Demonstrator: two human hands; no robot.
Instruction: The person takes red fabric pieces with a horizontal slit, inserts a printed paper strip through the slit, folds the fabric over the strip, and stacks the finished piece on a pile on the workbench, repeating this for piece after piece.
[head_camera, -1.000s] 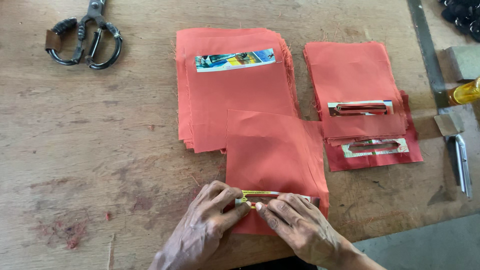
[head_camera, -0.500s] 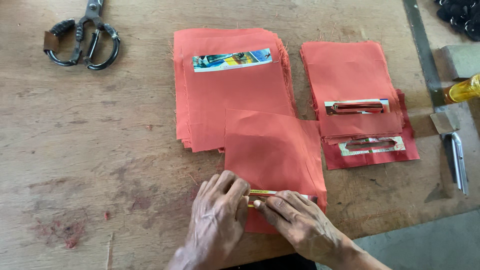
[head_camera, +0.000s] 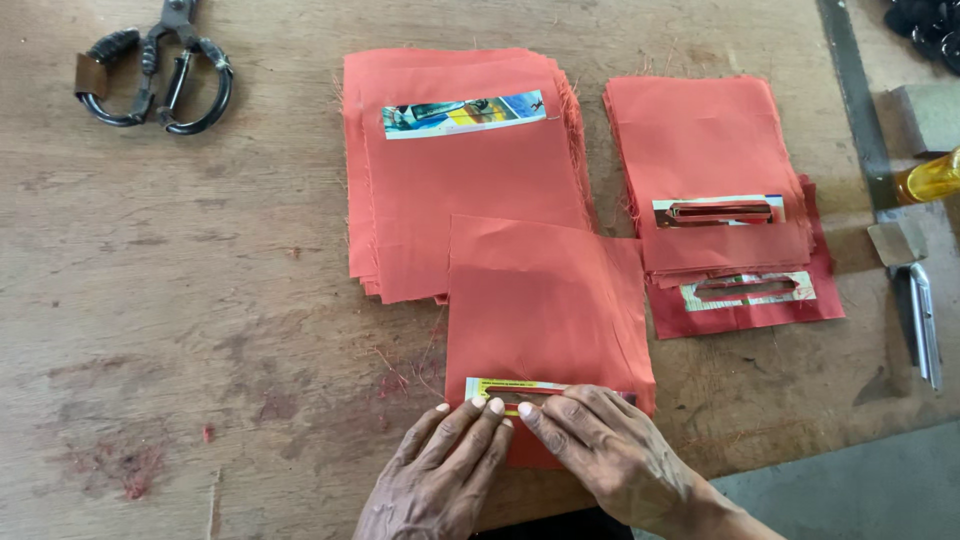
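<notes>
A single orange fabric piece (head_camera: 545, 300) lies on the wooden table (head_camera: 200, 300) near its front edge. A printed paper strip with a slot (head_camera: 505, 388) lies across its lower part. My left hand (head_camera: 445, 475) presses flat fingers on the cloth just under the strip. My right hand (head_camera: 605, 455) presses on the strip's right part, fingertips meeting those of the left. Neither hand grips anything; the fingers lie flat on the cloth.
A stack of orange pieces (head_camera: 460, 160) with a colourful strip (head_camera: 465, 113) lies behind. Another stack with slotted strips (head_camera: 715, 190) sits to the right. Black scissors (head_camera: 155, 65) are far left. A metal tool (head_camera: 925, 325) and a yellow bottle (head_camera: 930, 178) lie at the right edge.
Both hands have shifted slightly along the strip and now lie flatter, with the fingertips pressed together. The fabric has not moved.
</notes>
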